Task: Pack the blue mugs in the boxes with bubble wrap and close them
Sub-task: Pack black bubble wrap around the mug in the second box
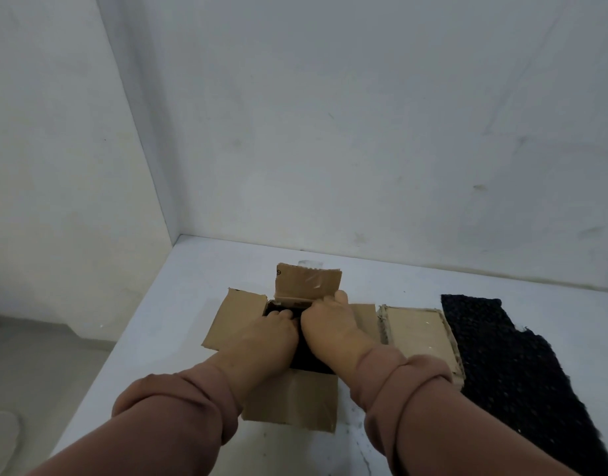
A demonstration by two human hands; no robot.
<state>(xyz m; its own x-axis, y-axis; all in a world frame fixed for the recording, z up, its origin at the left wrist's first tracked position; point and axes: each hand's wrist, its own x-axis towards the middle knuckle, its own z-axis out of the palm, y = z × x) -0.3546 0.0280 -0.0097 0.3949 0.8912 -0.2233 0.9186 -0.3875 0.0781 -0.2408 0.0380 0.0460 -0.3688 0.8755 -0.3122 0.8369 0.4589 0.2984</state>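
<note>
Down inside the open box (289, 400) on the desk (199, 269), left hand (271, 334) and right hand (330, 324) are on a dark bundle (311, 359). Gripping or just pressing, can't tell. Flaps are splayed for room. The mug is hidden, probably wrapped inside.

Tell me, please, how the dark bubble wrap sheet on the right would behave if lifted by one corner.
The dark bubble wrap sheet would probably droop limply, since it lies flat on the table with a ragged edge. It looks thin, so likely light for its size. Its bumpy surface should offer some grip.
</note>
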